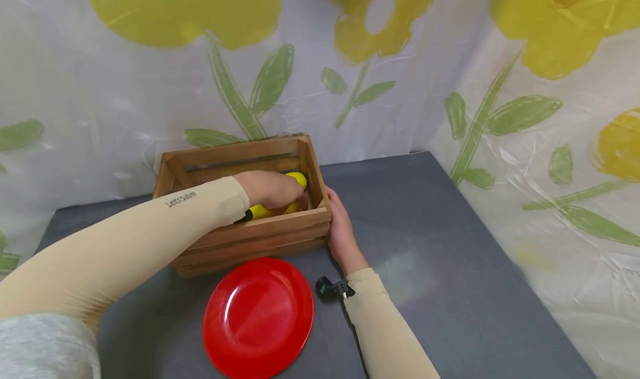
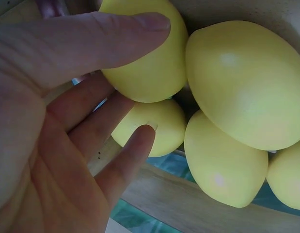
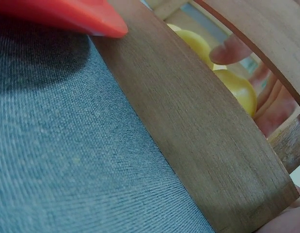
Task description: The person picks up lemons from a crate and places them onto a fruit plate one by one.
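Observation:
My left hand (image 1: 272, 189) reaches down into a slatted wooden crate (image 1: 255, 240). In the left wrist view its thumb lies across a yellow lemon (image 2: 152, 80), with the other fingers bent around behind and below the fruit. Beside it sit a large lemon (image 2: 246, 82) and several others, partly hidden by one another. Through the slats in the right wrist view, lemons (image 3: 237, 90) show near the left fingertips. My right hand (image 1: 343, 229) rests along the outside of the crate's right end, fingers extended against the wood; only a little of it shows in the right wrist view.
A red plate (image 1: 257, 318) lies on the dark grey table (image 1: 410, 245) just in front of the crate. Behind and to the right hangs a pale sheet (image 1: 425, 90) with painted yellow flowers. A small black device (image 1: 330, 288) sits at my right wrist.

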`<control>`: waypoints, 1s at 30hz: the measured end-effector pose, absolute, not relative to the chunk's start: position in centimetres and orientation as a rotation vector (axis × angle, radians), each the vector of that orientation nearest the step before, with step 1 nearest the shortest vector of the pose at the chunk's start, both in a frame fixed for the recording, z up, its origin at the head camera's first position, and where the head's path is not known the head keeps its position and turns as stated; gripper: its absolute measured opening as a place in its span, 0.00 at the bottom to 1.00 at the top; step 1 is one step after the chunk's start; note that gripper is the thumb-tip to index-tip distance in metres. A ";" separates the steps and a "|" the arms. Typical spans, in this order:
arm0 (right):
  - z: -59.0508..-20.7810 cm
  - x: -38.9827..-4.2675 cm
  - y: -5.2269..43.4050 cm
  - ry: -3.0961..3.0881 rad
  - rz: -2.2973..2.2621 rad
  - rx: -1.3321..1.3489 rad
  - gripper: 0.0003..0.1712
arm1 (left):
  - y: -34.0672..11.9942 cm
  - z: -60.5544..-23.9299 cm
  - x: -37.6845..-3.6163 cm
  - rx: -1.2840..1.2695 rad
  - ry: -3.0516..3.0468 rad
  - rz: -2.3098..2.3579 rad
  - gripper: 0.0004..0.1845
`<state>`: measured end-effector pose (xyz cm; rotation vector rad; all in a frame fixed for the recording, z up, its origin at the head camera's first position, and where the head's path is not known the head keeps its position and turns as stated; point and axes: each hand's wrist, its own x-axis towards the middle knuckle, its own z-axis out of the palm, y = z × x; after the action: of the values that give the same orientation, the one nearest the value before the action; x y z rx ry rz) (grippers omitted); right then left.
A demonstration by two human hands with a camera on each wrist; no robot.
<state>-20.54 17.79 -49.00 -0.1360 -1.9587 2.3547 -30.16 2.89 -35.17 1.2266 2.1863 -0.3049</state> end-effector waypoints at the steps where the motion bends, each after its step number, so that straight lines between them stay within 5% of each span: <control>1: -49.0 -20.6 17.8 -1.960 2.351 -0.136 0.30 | 2.9 -35.1 -30.2 1.219 2.192 -0.306 0.34; 30: -49.0 -20.6 17.7 -1.963 2.330 -0.136 0.29 | 2.9 -35.1 -29.7 1.203 2.183 -0.382 0.31</control>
<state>-20.65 17.71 -48.97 -0.1365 -1.9626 2.3301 -29.75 2.91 -35.08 1.2035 2.1831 -0.3820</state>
